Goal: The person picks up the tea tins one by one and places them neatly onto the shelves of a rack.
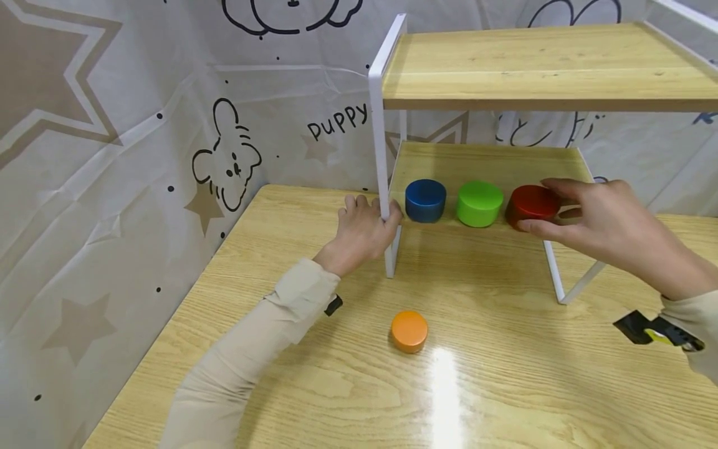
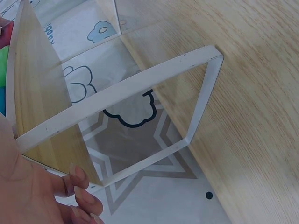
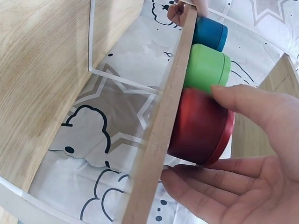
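Observation:
My right hand holds a red round lidded tin between thumb and fingers, at the right end of the lower wooden shelf. In the right wrist view the red tin stands against the shelf board, thumb on one side and fingers on the other. Left of it on that shelf are a green tin and a blue tin. My left hand grips the white metal side frame of the rack, thumb to one side of the post. An orange tin stands on the table, in front of the rack.
The rack's upper wooden shelf overhangs the lower one. Its white right leg stands on the wooden table. A printed cloth hangs behind and at the left of the table.

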Tool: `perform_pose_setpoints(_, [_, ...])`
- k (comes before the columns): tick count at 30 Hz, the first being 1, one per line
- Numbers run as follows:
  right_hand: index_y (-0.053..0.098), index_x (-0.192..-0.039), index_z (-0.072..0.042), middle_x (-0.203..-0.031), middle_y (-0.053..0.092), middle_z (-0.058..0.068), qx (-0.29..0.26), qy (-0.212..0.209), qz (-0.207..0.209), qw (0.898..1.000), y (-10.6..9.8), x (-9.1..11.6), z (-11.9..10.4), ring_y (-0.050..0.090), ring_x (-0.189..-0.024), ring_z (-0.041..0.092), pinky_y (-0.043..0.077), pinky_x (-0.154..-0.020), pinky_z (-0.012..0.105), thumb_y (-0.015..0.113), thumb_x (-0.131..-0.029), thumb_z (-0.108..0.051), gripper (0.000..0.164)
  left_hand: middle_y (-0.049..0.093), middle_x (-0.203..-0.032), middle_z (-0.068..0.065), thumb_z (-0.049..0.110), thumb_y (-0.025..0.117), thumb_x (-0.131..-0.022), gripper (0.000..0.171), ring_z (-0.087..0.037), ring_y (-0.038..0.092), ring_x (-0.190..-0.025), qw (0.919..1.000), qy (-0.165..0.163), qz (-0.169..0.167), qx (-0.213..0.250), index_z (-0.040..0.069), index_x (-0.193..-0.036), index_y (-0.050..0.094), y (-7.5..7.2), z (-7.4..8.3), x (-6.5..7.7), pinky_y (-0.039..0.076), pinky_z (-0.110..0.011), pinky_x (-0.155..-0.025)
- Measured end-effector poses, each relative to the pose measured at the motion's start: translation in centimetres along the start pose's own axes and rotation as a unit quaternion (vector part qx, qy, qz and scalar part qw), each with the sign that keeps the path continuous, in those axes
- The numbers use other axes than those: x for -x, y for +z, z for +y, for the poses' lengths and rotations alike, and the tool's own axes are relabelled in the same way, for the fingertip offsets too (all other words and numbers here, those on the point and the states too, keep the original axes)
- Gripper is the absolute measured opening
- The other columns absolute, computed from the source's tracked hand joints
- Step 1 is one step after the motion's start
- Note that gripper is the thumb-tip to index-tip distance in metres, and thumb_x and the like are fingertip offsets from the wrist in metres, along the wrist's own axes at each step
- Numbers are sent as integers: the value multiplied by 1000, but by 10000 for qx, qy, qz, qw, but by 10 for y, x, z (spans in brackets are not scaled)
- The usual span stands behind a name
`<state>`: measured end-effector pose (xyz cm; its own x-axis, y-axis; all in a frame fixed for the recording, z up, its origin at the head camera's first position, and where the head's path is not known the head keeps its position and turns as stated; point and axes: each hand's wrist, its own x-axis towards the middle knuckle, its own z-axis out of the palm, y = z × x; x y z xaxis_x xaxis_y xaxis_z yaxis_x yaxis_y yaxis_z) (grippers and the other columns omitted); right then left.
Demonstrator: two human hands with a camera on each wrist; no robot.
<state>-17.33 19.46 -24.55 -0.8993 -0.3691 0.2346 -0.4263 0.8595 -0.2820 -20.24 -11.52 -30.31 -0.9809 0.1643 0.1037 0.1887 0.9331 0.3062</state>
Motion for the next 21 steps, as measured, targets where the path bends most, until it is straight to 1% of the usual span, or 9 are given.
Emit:
perform_pose_setpoints(3, [50,-130,10,-109,63,33,-103,114,-8,9999,-1,4,2,69,-82,41,53,-65,47,72,-84,-34,66,43,-79,-10,39,12,-99,51,-31,37,-83,10000,34,-26,-15,10,-75,46,0,1,0,27,-38,-66])
perform_pose_setpoints(5, [50,-130,11,-108,63,34,-137,112,67,9998,-2,8,2,68,-82,43,53,-66,49,71,-85,-32,65,43,-80,-11,39,11,-99,51,-31,37,-84,10000,-1,-50,-21,10,-76,46,0,1,0,28,-38,-67])
perform_pose_setpoints(8, [50,-130,9,-104,65,32,-83,25,168,9998,-4,14,1,68,-82,44,51,-69,53,68,-88,-33,62,43,-83,-12,39,11,-99,50,-32,36,-86,9999,-95,-71,-28,9,-79,47,-1,1,0,29,-39,-68])
perform_pose_setpoints(10, [51,-129,8,-105,65,32,-73,-3,249,9997,-5,18,1,67,-84,45,50,-72,56,68,-88,-34,61,44,-84,-12,39,12,-99,50,-32,35,-88,9999,-125,-88,-12,9,-80,47,-1,0,1,30,-39,-68])
perform_pose_setpoints(12, [50,-131,7,-108,64,31,-74,14,269,9996,-5,24,1,66,-88,45,49,-74,58,68,-88,-34,62,45,-84,-12,39,11,-99,51,-32,36,-87,9999,-95,-100,2,9,-80,48,-1,0,1,29,-39,-68])
perform_pose_setpoints(17, [52,-128,9,-112,63,31,-86,-50,518,9986,-4,37,2,65,-90,46,48,-74,58,71,-86,-28,59,44,-83,-12,39,11,-99,51,-32,37,-87,10000,-24,-82,14,9,-79,48,0,1,0,28,-38,-68])
perform_pose_setpoints(18, [53,-127,9,-110,64,30,-82,-75,622,9980,-4,39,2,66,-89,45,49,-73,54,72,-84,-27,59,44,-83,-12,39,12,-99,50,-32,37,-86,10000,-23,-69,13,9,-79,48,0,1,0,28,-38,-68])
perform_pose_setpoints(20, [54,-126,10,-109,65,29,-78,-82,807,9967,-3,44,2,66,-86,45,53,-67,38,74,-83,-25,59,44,-82,-12,39,13,-99,50,-31,37,-86,10000,-31,-63,-3,9,-78,47,0,1,-1,28,-38,-67])
perform_pose_setpoints(21, [55,-125,10,-108,66,28,-47,-69,907,9958,-2,47,2,67,-85,45,51,-64,28,74,-82,-23,58,44,-82,-12,39,13,-99,50,-32,37,-86,10000,-31,-63,-8,9,-78,47,0,1,-1,28,-37,-67])
